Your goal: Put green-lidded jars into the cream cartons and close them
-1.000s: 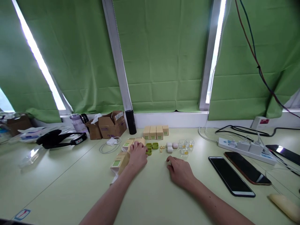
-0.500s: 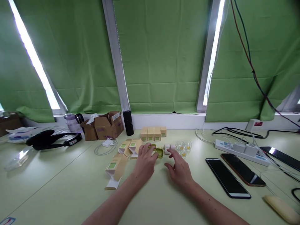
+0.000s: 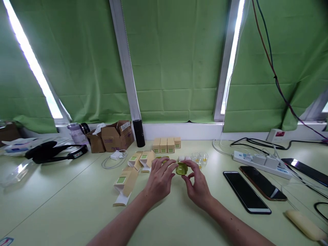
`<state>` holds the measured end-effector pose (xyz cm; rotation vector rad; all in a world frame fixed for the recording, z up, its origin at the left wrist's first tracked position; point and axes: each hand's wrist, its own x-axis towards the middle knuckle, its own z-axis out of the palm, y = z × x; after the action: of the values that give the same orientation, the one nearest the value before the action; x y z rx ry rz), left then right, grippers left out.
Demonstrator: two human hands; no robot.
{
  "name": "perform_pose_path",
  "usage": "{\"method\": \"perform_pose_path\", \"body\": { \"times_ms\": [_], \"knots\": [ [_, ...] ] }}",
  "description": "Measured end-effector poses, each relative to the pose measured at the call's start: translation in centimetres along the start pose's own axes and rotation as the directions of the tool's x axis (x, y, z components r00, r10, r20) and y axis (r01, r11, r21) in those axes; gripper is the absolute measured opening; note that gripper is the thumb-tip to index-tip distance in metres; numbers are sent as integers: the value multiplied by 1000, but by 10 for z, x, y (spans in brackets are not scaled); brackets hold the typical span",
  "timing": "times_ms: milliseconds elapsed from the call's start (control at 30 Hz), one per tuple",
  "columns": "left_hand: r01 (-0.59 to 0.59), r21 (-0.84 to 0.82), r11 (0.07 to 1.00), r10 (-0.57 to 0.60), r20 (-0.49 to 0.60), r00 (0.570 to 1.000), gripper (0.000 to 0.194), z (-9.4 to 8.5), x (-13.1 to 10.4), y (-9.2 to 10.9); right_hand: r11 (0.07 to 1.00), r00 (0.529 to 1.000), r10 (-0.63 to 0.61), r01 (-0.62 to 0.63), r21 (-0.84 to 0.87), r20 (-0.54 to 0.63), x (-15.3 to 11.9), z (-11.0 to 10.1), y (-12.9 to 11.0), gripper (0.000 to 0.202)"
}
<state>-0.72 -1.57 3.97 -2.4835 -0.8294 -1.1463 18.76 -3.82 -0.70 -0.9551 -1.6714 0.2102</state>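
The green tray [image 3: 181, 169] sits between the hands, near the middle of the tabletop [image 3: 169, 222]. The right hand's [image 3: 199, 188] grip is narrow, thumb and forefinger pinching it; the left hand's [image 3: 159, 179] fingers curl beside it, their hold unclear. Opened boxes [image 3: 131, 179] lie left; clear cups [image 3: 204, 157] stand beyond the right hand.

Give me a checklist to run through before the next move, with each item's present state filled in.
1. Right hand has the green container between thumb and fingers: ok.
2. Container's open side shows to the camera: ok.
3. Left hand also gripping it: cannot tell; its fingertips are right at the edge.
4. White pieces fully in view: not ok, partly hidden.
5. Nearest carton closed: not ok, its white flap is open.
6. White-edged phone apart from the right hand: ok.
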Motion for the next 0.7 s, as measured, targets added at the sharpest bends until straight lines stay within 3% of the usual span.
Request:
{"method": "perform_pose_path", "body": {
  "times_ms": [233, 467, 700],
  "knots": [
    [-25, -1, 1000, 25, -35, 999, 34, 2, -1, -4, 998, 998, -48, 47, 43, 30, -2, -1, -6, 47],
    [53, -41, 998, -55, -40, 998, 27, 5, -2, -7, 996, 997, 6, -13, 88, 77, -2, -3, -11, 41],
    [183, -191, 964, -199, -64, 978, 18, 11, -3, -8, 983, 994, 54, -69, 169, 95, -1, -2, -11, 50]
  ]
}}
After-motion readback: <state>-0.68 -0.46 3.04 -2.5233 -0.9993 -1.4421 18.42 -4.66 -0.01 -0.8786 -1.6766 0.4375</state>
